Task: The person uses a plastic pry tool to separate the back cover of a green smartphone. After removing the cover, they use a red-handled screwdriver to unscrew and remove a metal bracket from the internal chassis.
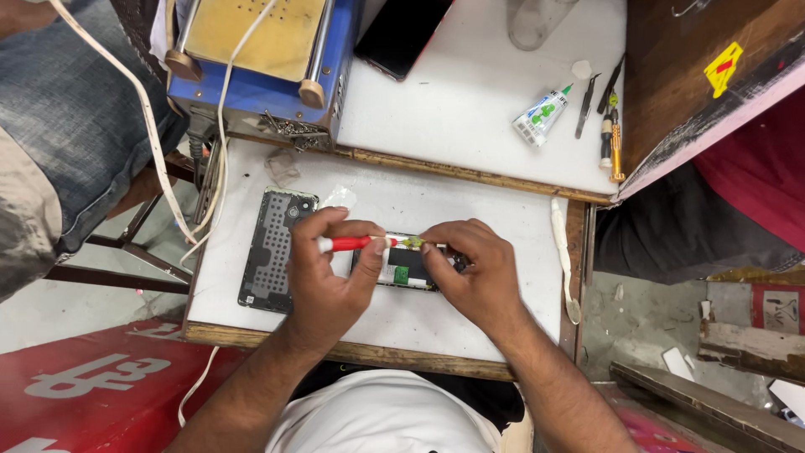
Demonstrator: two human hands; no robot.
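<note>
The left hand [323, 281] pinches a slim red-handled screwdriver with a white cap [352, 243] between thumb and fingers, its shaft lying nearly level and pointing right toward the small opened phone body with its dark circuit board exposed [401, 273]. The right hand [470, 268] is curled over the right end of that phone, fingertips pressed together near the tool's tip, seemingly steadying either the tip or a tiny part — which one is too small to tell.

To do this step well, I judge that the tip should sit square in the screw head before any turning, with light downward pressure so it does not slip across the board. The right hand does best keeping the phone flat against the white tabletop [470, 218], with its fingers clear of the tip.

The phone lies at the middle of the small white table, just in front of the person, its inside showing black panels, a small green patch and metallic edges. Just to its left, partly under the left hand, rests a dark grey perforated phone back frame [268, 252]. Well apart, on the upper white surface, lie a white and green glue tube [541, 116] and some thin dark hand tools [605, 117].
</note>
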